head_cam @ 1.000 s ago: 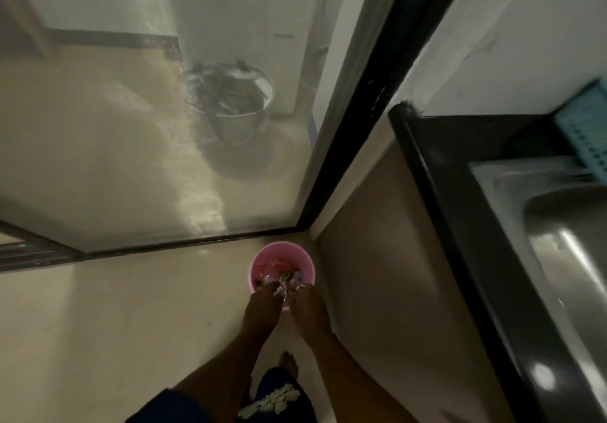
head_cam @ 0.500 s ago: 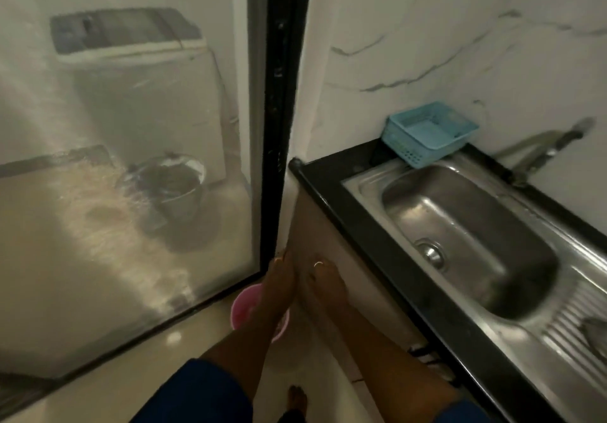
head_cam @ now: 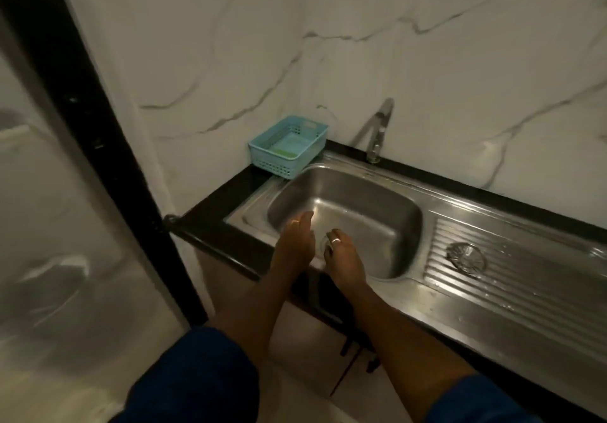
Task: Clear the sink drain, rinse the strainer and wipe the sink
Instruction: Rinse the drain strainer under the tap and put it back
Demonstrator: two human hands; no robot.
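Fingers (head_cam: 305, 222) over the sink (head_cam: 361, 199), strainer (head_cam: 466, 257) well apart on drainboard (head_cam: 525, 278)

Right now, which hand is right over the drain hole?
The right hand, wearing a silver ring: its fingers bend down over the drain, while the left hand reaches straight-fingered beside it.

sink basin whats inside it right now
Nothing loose shows in the sink basin. The left hand and right hand reach over it. The drain peeks out between them, mostly covered, so what sits in it cannot be seen.
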